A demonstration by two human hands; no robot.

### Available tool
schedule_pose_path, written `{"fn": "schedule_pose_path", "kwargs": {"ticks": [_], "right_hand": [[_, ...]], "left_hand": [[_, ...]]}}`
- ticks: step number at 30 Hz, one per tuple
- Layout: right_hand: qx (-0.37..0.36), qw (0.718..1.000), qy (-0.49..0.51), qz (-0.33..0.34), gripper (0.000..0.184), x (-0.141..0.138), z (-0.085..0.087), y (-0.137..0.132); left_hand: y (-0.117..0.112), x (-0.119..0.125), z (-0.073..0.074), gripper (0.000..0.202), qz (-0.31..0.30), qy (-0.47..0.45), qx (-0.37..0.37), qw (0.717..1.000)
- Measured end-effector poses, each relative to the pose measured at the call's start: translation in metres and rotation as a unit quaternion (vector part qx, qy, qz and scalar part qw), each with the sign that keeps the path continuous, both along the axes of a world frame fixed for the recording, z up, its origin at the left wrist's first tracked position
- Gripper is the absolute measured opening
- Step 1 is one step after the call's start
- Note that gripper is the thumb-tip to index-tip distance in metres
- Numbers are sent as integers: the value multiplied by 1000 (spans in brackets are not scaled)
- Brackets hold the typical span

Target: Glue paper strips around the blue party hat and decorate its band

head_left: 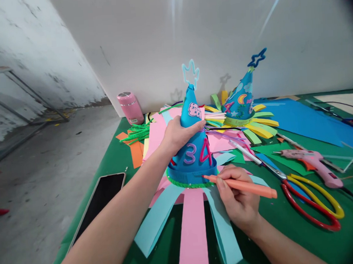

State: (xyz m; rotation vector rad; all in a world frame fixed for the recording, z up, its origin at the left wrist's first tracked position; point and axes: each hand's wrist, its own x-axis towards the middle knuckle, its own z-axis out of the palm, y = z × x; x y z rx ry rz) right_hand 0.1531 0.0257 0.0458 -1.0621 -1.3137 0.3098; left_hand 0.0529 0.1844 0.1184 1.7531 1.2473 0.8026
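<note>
A blue paper cone hat point(196, 154) stands upright on the green table point(290, 236), with pink and light-blue paper strips point(192, 230) fanning out from its base. It carries pipe-cleaner numbers, a sticker and a light-blue star on top. My left hand point(176, 135) is wrapped around the cone's upper part. My right hand point(237, 198) grips an orange marker point(242, 185) whose tip touches the cone's lower rim near the green trim.
A second decorated cone hat point(242, 100) with yellow-green strips stands behind. Scissors point(312, 199) and a pink glue gun point(312, 161) lie to the right, a phone point(101, 200) to the left, a pink bottle point(130, 107) and green pipe cleaners point(136, 133) at the back left. Coloured paper sheets cover the table.
</note>
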Motion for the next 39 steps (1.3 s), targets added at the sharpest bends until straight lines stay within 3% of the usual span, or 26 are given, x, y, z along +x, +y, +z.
{"fn": "schedule_pose_path", "kwargs": {"ticks": [18, 29, 39], "right_hand": [[-25, 999, -43, 12, 8, -3, 5, -2], [6, 1000, -21, 0, 14, 2, 1, -1], [-16, 1000, -8, 16, 13, -5, 2, -1]], "left_hand": [[0, 1, 1, 70, -4, 2, -5, 1000], [-1, 0, 2, 68, -2, 7, -2, 1000], [-1, 0, 1, 72, -1, 3, -2, 1000]]}}
